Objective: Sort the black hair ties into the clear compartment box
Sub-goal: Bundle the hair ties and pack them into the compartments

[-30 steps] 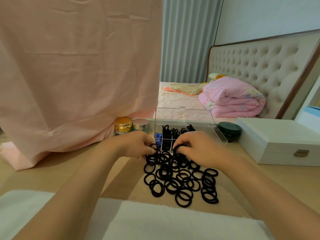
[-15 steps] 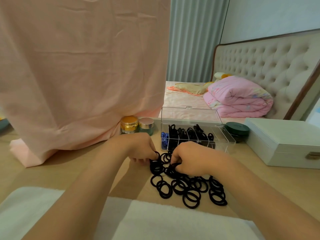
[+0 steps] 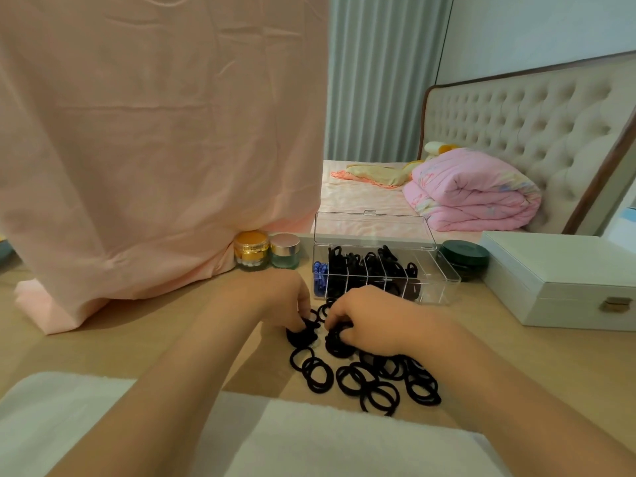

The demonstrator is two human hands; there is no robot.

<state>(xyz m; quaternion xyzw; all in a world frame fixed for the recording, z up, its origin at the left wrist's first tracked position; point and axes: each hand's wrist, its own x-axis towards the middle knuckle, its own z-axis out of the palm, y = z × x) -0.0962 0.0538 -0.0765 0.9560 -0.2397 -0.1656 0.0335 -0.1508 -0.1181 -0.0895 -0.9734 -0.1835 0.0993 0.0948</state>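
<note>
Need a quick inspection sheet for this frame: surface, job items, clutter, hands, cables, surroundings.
Surface: light wooden tabletop, white towel at near edge.
Job's things: loose pile of black elastic hair ties on the table; clear plastic compartment box, lid open, most compartments hold black ties, leftmost holds blue ones.
Clutter: gold-lidded jar, rose-lidded green glass jar, dark green round tin, white latched case.
Grippers: left hand and right hand both down in the pile, fingers curled on bunched ties.
Cables: nothing seen.
Surroundings: hanging pink cloth, bed with folded pink quilt.
</note>
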